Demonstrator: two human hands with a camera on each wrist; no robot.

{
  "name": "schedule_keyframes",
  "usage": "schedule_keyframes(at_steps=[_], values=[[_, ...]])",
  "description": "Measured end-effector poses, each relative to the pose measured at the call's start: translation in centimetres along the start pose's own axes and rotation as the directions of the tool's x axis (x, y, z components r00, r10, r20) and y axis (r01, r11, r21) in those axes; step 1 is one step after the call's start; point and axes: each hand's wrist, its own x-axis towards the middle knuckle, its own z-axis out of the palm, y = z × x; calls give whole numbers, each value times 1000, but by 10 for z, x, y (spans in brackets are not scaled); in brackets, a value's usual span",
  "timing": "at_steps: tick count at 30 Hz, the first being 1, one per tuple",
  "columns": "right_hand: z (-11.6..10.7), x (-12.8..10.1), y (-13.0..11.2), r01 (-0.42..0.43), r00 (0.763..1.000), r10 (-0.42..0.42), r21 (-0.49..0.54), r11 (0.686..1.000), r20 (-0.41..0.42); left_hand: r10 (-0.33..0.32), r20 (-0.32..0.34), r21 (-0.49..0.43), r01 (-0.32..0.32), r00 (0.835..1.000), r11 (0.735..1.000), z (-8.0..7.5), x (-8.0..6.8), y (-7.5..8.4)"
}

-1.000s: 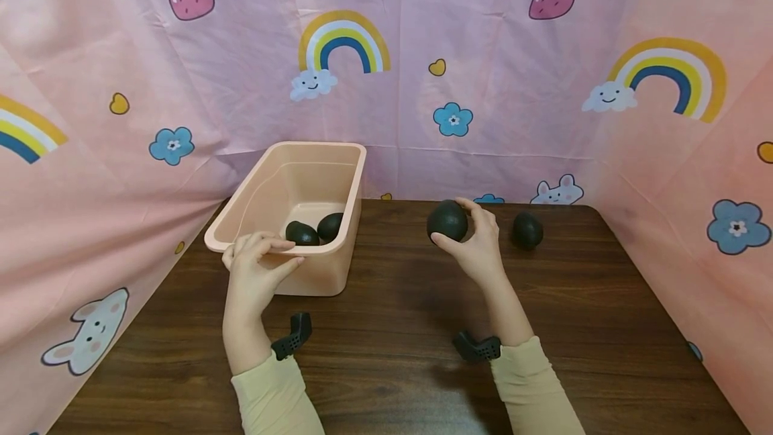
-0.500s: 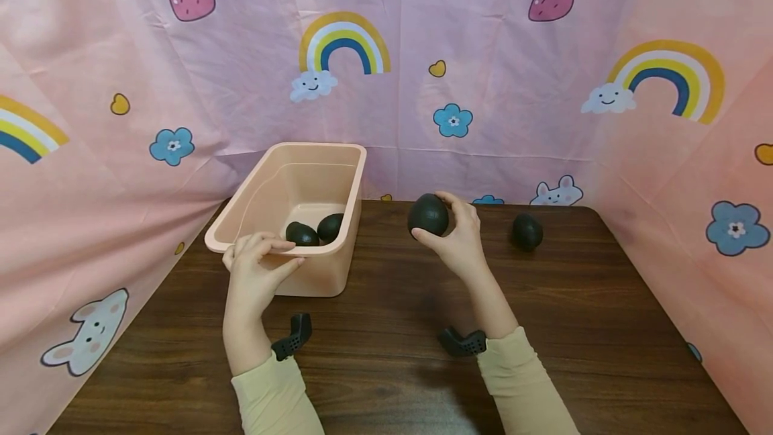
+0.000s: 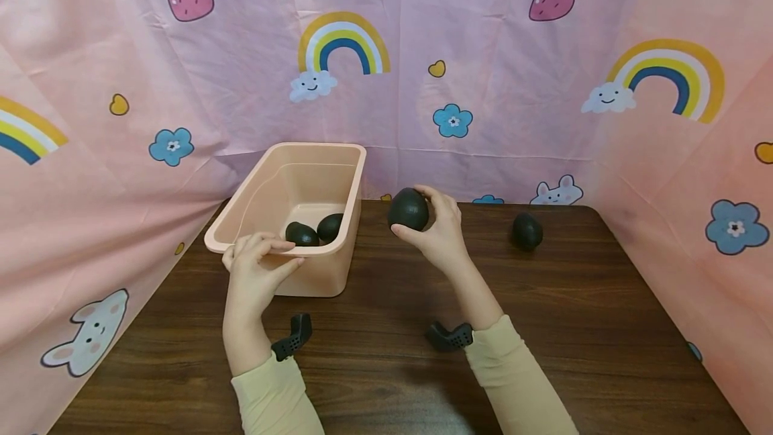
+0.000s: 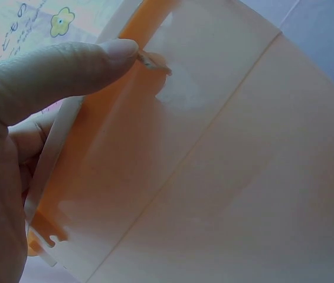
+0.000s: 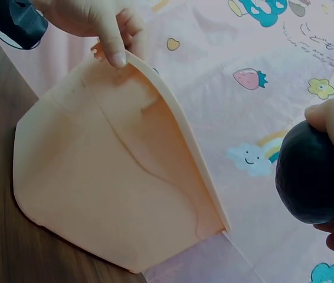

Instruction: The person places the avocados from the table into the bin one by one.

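Note:
In the head view my right hand (image 3: 436, 230) holds a dark avocado (image 3: 408, 209) between thumb and fingers, raised above the table to the right of a peach plastic bin (image 3: 353, 247). The right wrist view shows the same avocado (image 5: 308, 174) gripped at the right edge. My left hand (image 3: 253, 270) pinches the near rim of the bin, thumb outside and fingers over the edge; in the left wrist view the thumb (image 4: 90, 68) presses below the rim. Inside the bin lie two avocados, one in front (image 3: 302, 234) and one behind it (image 3: 329, 227), partly hidden by the wall.
Another avocado (image 3: 527, 231) lies on the dark wooden table (image 3: 580, 327) at the back right. Patterned pink cloth (image 3: 410, 113) hangs behind the table and along both sides. Each wrist wears a black camera mount, such as the left one (image 3: 292, 337).
My right hand has moved left with the avocado, and slightly up, coming closer to the bin. The left hand, bin and other avocados have stayed in place.

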Motion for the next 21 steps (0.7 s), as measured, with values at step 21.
schedule_keyframes(at_steps=[21], values=[[27, 13, -16, 91, 995, -89, -30, 995, 45, -12, 4, 17, 12, 1000, 1000, 0, -1, 2]])
